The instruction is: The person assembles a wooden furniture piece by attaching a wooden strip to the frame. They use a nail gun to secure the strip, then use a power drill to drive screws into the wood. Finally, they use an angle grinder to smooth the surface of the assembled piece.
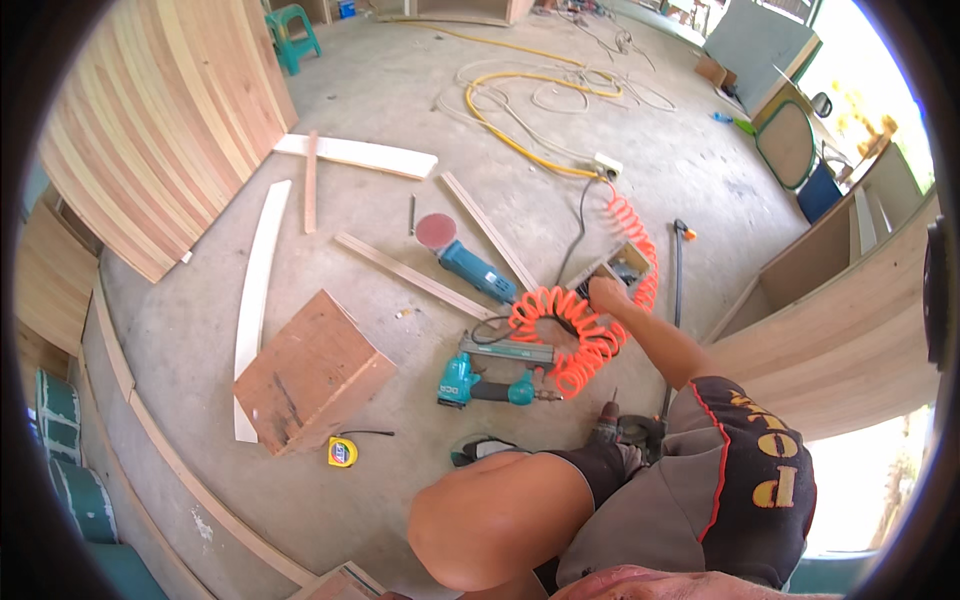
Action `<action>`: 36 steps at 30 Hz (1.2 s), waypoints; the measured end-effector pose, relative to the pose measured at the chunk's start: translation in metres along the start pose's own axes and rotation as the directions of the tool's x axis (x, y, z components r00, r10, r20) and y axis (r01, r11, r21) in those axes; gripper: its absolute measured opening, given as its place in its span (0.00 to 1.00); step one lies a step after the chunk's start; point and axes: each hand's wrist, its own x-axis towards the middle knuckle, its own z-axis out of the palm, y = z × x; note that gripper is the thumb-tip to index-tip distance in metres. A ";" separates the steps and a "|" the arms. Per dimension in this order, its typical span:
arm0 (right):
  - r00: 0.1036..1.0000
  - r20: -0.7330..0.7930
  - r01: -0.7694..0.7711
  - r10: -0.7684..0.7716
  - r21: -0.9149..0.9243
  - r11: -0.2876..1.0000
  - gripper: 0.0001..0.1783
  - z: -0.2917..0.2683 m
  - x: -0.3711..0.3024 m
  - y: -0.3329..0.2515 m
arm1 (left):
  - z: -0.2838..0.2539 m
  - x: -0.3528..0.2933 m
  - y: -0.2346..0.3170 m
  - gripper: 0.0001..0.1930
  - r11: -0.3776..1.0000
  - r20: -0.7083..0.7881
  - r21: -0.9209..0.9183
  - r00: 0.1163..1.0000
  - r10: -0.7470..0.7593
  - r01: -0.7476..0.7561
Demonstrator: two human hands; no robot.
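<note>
My right hand (606,292) reaches down to a small open wooden box (632,258) of dark small items. Its fingers look curled, and what they hold, if anything, is hidden. Beside the hand lies a coiled orange air hose (580,365), joined to a teal nail gun (460,382) on the floor. A blue angle grinder with a reddish sanding disc (475,270) rests farther left. Only a sliver of my left hand (395,596) shows at the lower edge, near a wooden piece (345,582); its fingers are out of sight.
A brown wooden block (315,375) and a yellow tape measure (343,452) lie left. A drill (632,432) and a long black bar clamp (679,300) are close to my leg. Wood strips (415,275), a yellow hose (475,105) and large panels (165,120) surround the area.
</note>
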 end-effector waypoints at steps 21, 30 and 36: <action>0.916 -0.350 0.189 -0.195 -0.052 0.981 0.09 -0.001 -0.012 0.028 | -0.001 -0.010 -0.008 0.19 0.992 0.015 -0.088 0.995 0.096 -0.094; 0.962 -0.184 0.184 -0.202 -0.108 0.977 0.10 -0.010 -0.014 0.020 | 0.000 -0.013 -0.006 0.17 0.998 -0.005 -0.062 1.000 -0.001 0.000; 0.975 -0.155 0.140 -0.158 -0.121 0.983 0.11 -0.017 -0.021 -0.005 | -0.004 -0.020 0.011 0.16 0.997 -0.001 -0.053 0.998 -0.059 0.058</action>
